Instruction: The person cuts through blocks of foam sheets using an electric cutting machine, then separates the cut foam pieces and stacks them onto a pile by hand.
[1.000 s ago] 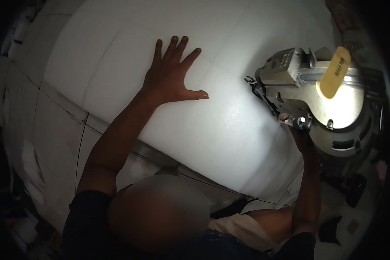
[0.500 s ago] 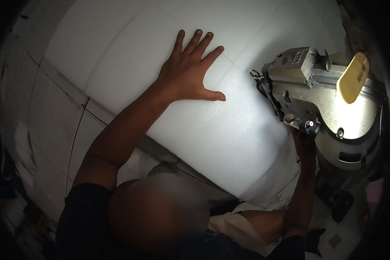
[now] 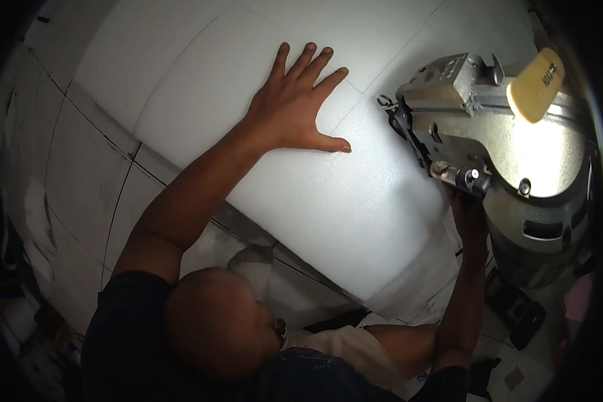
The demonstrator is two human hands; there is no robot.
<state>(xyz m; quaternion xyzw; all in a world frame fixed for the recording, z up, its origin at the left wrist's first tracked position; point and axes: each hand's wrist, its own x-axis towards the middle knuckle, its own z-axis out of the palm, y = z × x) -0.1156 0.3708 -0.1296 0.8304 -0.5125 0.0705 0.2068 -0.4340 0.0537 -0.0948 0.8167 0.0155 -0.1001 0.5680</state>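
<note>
My left hand point(image 3: 291, 110) lies flat, fingers spread, on a thick white sheet point(image 3: 328, 228) that looks like foam. At the right stands a large metal electric cutting machine point(image 3: 442, 90) with a yellow paddle point(image 3: 536, 87) and a bright lamp glare on its housing. My right hand point(image 3: 470, 211) is wrapped around the machine's near side, below a small cylindrical fitting point(image 3: 465, 175). Most of its fingers are hidden by the machine, as is any blade.
A person's head point(image 3: 218, 328) is low in the view between the arms. Pale, tile-like panels with dark seams point(image 3: 90, 181) lie left of the sheet. A dark object point(image 3: 516, 308) sits below the machine, and something pink point(image 3: 578, 298) is at the right edge.
The cutting machine has shifted up and slightly left in the view, with my right hand on it. My left hand stays almost in place on the sheet.
</note>
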